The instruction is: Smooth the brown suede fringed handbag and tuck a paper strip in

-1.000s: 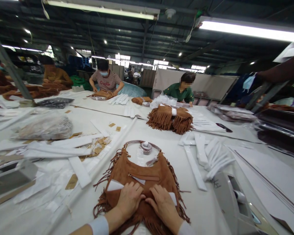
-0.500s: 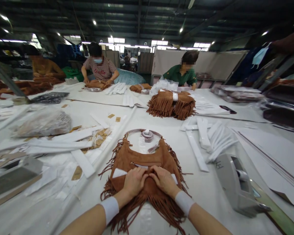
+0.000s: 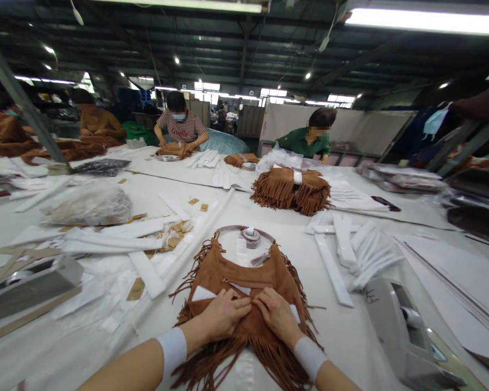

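Observation:
A brown suede handbag (image 3: 244, 271) with long fringes lies on the white table in front of me, its strap end pointing away. Its lower part is folded up over the body, and white paper shows at both sides of the fold. My left hand (image 3: 225, 314) is closed on the folded suede near the middle, fingers bent. Beside it, my right hand (image 3: 276, 315) pinches the same fold, fingertips close to the left ones. A small zip pocket (image 3: 248, 283) sits just above my fingers. Wrapped strap material (image 3: 250, 237) lies within the handle loop.
Tape dispensers stand at right (image 3: 407, 331) and left (image 3: 32, 288). White strips (image 3: 342, 244), paper tags (image 3: 175, 236) and a plastic bag (image 3: 92, 203) lie around. A stack of fringed bags (image 3: 291, 190) is ahead. Several co-workers (image 3: 183, 127) work across the table.
The view has tilted up a little, so things sit lower in the picture. My left hand's fingers have straightened somewhat toward the right hand; both hands stay on the bag's fold.

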The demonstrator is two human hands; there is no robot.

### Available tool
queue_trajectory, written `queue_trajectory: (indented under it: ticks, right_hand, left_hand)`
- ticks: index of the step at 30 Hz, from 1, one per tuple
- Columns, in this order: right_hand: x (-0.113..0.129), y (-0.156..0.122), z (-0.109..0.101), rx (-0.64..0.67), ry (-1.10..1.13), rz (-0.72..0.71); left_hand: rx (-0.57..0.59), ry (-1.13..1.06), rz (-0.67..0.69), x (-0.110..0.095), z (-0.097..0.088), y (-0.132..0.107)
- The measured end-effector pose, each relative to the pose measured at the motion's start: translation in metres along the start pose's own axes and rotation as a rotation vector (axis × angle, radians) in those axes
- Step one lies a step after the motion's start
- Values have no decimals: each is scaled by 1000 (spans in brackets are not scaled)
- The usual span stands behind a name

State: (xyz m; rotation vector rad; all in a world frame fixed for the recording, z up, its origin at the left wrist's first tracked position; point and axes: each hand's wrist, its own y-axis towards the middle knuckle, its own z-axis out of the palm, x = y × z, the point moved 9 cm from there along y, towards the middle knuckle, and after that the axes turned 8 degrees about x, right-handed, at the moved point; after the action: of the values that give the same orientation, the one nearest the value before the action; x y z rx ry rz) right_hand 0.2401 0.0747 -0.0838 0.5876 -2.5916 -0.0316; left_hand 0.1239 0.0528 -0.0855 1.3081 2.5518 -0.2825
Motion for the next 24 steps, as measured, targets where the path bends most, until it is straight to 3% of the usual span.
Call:
queue_trajectory:
  ticks: [4,8,11,14,18,24]
  right_hand:
    - [-14,20,-17,-54,89,93]
    - [-55,76,-30,-105,189,300]
    - [-83,124,-10,-2,283,427]
    - [-96,155,17,86,338,504]
    - [-104,166,39,172,350,537]
    - [-123,158,35,208,318,601]
  left_hand:
    - [-110,-28,-24,2,-4,-2]
    - [-154,-63,-24,7,4,-2]
    - [-138,-101,-22,10,6,0]
    - [-103,-156,-7,11,4,2]
    - [-63,-212,-3,14,3,4]
    - [-58,-235,11,15,4,4]
